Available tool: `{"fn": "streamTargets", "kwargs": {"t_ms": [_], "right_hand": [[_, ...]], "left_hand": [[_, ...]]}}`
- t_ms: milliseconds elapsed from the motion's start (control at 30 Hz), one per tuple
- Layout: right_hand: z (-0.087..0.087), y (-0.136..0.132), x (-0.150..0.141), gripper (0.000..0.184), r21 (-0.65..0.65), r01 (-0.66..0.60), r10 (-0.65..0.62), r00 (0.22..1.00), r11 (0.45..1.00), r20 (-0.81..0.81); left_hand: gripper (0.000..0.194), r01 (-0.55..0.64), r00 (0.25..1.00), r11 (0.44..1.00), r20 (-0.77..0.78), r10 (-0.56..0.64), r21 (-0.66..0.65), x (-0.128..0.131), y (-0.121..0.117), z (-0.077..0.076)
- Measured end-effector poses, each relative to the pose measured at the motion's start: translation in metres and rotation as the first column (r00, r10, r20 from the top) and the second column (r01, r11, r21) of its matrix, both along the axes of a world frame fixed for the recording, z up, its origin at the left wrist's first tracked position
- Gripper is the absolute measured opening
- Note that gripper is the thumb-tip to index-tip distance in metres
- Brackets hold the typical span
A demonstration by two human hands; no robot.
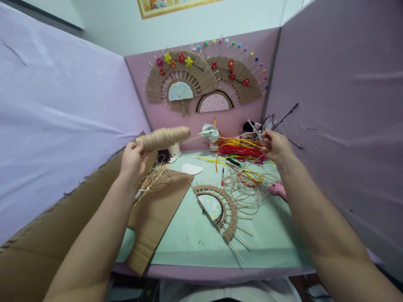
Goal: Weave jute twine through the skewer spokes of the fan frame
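My left hand (pixel 134 161) is closed round the near end of a cone-shaped spool of tan twine (pixel 165 137), held up above the table's left side. A strand of twine (pixel 231 137) runs from the spool's tip across to my right hand (pixel 273 144), whose fingers pinch it in the air at the right. Below, between my arms, a half-woven fan (pixel 232 209) lies tilted on the green tabletop. It has bare sticks fanning out, a woven twine band and a pale blue patterned half-circle (pixel 211 206). Loops of loose twine (pixel 248 188) lie beside it.
Brown cardboard (pixel 160 209) covers the table's left part. Red and yellow cords (pixel 242 151), green-handled pliers (pixel 233 162) and a white paper half-circle (pixel 192 169) lie towards the back. A pink glue gun (pixel 277 189) sits under my right forearm. Finished fans (pixel 234 77) hang on the pink back panel.
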State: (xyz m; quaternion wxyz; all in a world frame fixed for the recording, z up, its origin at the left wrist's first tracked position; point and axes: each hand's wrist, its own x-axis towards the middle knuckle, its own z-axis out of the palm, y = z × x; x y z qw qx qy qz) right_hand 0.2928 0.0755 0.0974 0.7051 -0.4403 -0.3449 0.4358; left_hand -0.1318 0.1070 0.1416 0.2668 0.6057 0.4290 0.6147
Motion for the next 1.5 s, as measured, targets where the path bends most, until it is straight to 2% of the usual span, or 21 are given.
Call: {"fn": "streamTargets", "kwargs": {"t_ms": [33,100,167,200,267,300,333,367,433,467,533,633,733,867,967,1167,1300,1367,1433,1467,1500], "right_hand": [[-0.003,0.002,0.005,0.026,-0.025,0.051,-0.051,0.998,0.998,-0.027],[-0.008,0.004,0.016,0.026,-0.068,0.151,-0.158,0.98,0.986,-0.117],[-0.009,0.003,0.028,0.026,-0.096,0.244,-0.259,0.943,0.965,-0.207],[-0.009,0.001,0.034,0.027,-0.099,0.289,-0.305,0.921,0.952,-0.242],[-0.006,-0.002,0.043,0.027,-0.085,0.371,-0.378,0.875,0.925,-0.303],[-0.005,-0.003,0.046,0.027,-0.075,0.408,-0.409,0.852,0.91,-0.326],[-0.003,-0.004,0.048,0.027,-0.059,0.43,-0.423,0.841,0.901,-0.338],[-0.002,-0.004,0.049,0.027,-0.041,0.454,-0.439,0.831,0.89,-0.341],[-0.001,-0.003,0.048,0.027,-0.002,0.435,-0.414,0.856,0.901,-0.31],[-0.001,-0.001,0.046,0.027,0.013,0.423,-0.402,0.869,0.906,-0.289],[0.0,0.002,0.04,0.027,0.036,0.41,-0.39,0.887,0.911,-0.248],[0.001,0.007,0.032,0.026,0.083,0.4,-0.378,0.904,0.913,-0.198],[0.003,0.01,0.023,0.027,0.12,0.334,-0.318,0.939,0.935,-0.134],[0.003,0.013,0.013,0.024,0.13,0.248,-0.245,0.969,0.96,-0.042],[-0.001,0.015,0.01,0.022,0.122,0.213,-0.216,0.976,0.969,0.008],[-0.004,0.022,0.004,0.022,0.086,0.154,-0.159,0.985,0.984,0.06],[-0.01,0.028,-0.008,0.023,0.041,0.097,-0.101,0.989,0.994,0.111],[-0.017,0.031,-0.012,0.025,0.014,0.088,-0.089,0.976,0.996,0.199],[-0.026,0.033,-0.014,0.029,-0.01,0.131,-0.118,0.916,0.991,0.384],[-0.03,0.033,-0.015,0.032,-0.017,0.171,-0.138,0.846,0.985,0.514],[-0.034,0.031,-0.015,0.033,-0.015,0.216,-0.154,0.739,0.976,0.656]], "left_hand": [[0.014,0.049,0.993,0.997,0.11,-0.042,-0.06,-0.002,0.003,0.002],[0.012,0.232,0.919,0.954,0.362,-0.152,-0.188,-0.006,0.007,0.005],[0.006,0.375,0.868,0.887,0.44,-0.232,-0.27,-0.006,0.01,0.005],[0.003,0.379,0.889,0.874,0.383,-0.252,-0.303,-0.004,0.013,0.003],[0.006,0.258,0.965,0.898,0.143,-0.221,-0.356,0.005,0.025,-0.002],[0.013,0.119,0.991,0.942,-0.027,-0.134,-0.315,0.011,0.033,-0.004],[0.018,-0.038,0.971,0.969,-0.236,-0.022,-0.243,0.018,0.044,-0.007],[0.019,-0.156,0.894,0.977,-0.442,0.078,-0.144,0.025,0.057,-0.008],[0.017,-0.316,0.702,0.947,-0.655,0.279,0.064,0.04,0.087,-0.01],[0.014,-0.336,0.646,0.936,-0.697,0.311,0.106,0.048,0.103,-0.011],[0.014,-0.335,0.598,0.934,-0.737,0.314,0.126,0.062,0.135,-0.009],[0.02,-0.344,0.551,0.934,-0.785,0.284,0.096,0.084,0.179,-0.005],[0.026,-0.338,0.481,0.939,-0.847,0.228,0.061,0.107,0.218,-0.004],[0.026,-0.311,0.45,0.95,-0.876,0.174,0.028,0.13,0.258,-0.012],[0.026,-0.297,0.443,0.955,-0.885,0.142,0.005,0.138,0.276,-0.022],[0.044,-0.293,0.475,0.956,-0.872,0.12,-0.028,0.136,0.282,-0.038],[0.052,-0.305,0.529,0.951,-0.838,0.134,-0.04,0.132,0.267,-0.04],[0.052,-0.306,0.555,0.951,-0.818,0.149,-0.035,0.129,0.255,-0.038],[0.052,-0.308,0.59,0.951,-0.789,0.173,-0.021,0.125,0.237,-0.035],[0.051,-0.308,0.615,0.951,-0.765,0.189,-0.012,0.123,0.226,-0.033],[0.05,-0.306,0.643,0.952,-0.739,0.204,-0.004,0.12,0.214,-0.031]]}}
